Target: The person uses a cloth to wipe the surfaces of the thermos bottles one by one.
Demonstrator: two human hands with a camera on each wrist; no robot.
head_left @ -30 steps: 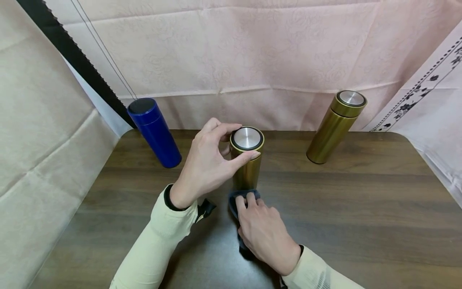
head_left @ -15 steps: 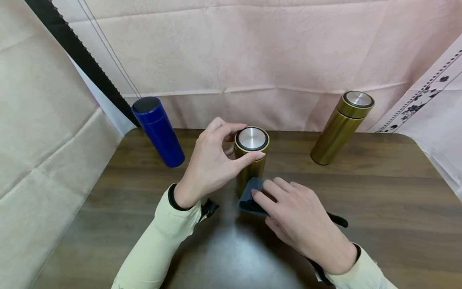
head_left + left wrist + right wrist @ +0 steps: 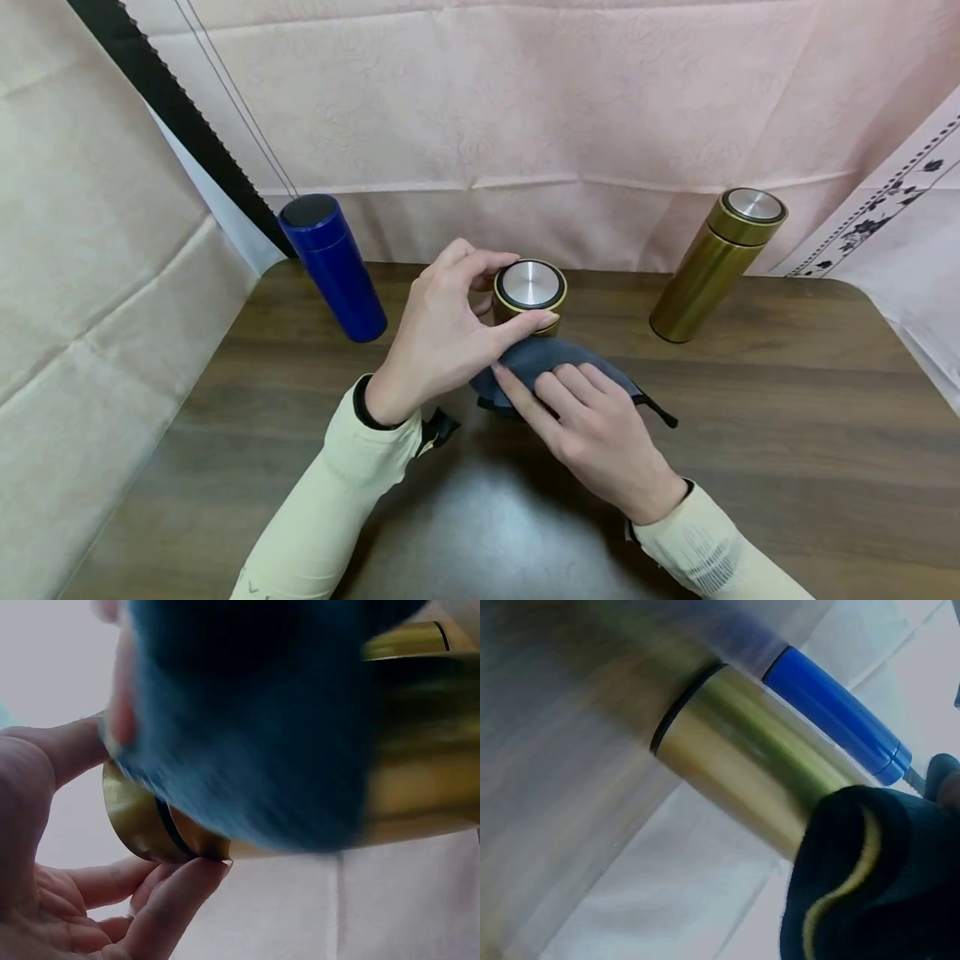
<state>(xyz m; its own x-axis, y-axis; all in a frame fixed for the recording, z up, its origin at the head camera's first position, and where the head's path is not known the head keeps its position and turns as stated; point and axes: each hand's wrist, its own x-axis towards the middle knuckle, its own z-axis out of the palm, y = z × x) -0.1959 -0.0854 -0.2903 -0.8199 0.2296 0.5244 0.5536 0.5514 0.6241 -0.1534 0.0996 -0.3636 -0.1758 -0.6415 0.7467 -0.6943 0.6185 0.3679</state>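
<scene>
Gold flask point(image 3: 530, 285), shiny, silver-topped — left hand point(image 3: 446, 329) grips upper end; right hand point(image 3: 592, 429) clutches blue-grey cloth point(image 3: 536, 360) across front.

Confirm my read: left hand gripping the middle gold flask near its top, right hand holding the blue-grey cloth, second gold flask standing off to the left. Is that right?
Not quite: the second gold flask stands off to the right, as the head view shows. The left hand does grip the middle gold flask near its top, and the right hand holds the blue-grey cloth.
</scene>
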